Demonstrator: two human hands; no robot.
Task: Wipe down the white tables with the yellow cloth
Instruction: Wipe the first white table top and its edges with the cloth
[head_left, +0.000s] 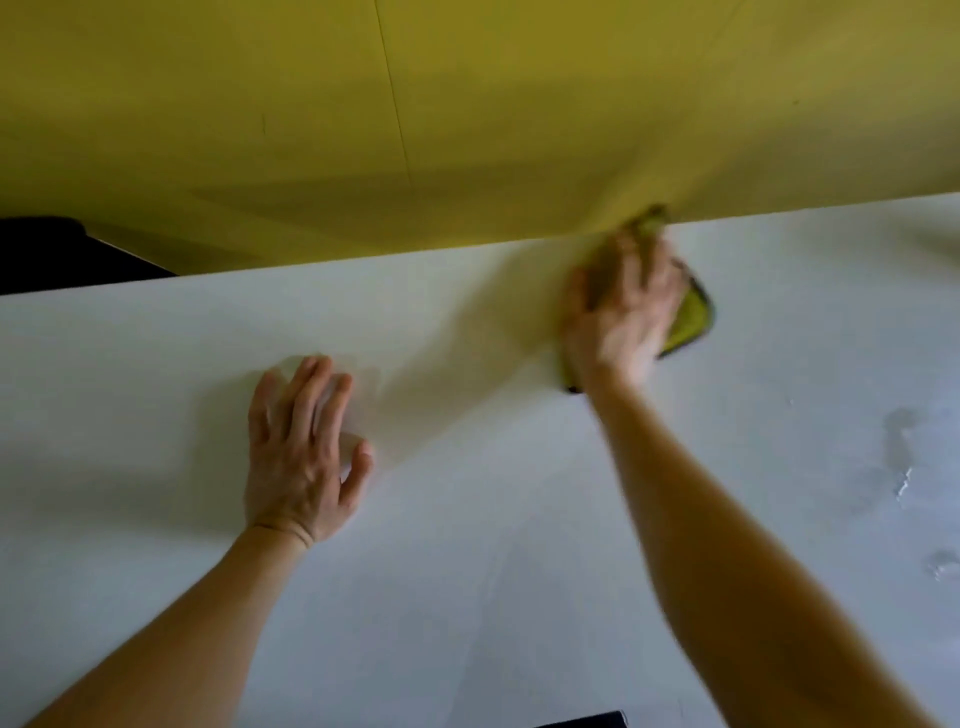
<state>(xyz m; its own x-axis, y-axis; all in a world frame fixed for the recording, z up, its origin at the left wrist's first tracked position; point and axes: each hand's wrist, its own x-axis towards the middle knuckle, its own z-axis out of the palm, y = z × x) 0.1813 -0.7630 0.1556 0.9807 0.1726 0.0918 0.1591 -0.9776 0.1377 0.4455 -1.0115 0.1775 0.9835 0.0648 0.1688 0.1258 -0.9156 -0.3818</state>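
Fingers of right hand press yellow cloth flat on white table; left hand rests spread.

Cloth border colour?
Dark, near black, edging the yellow cloth; head view, though blurred.

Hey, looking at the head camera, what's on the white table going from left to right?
The left hand flat on the white table → right hand pressing the yellow cloth, one stop since they overlap → wet patches.
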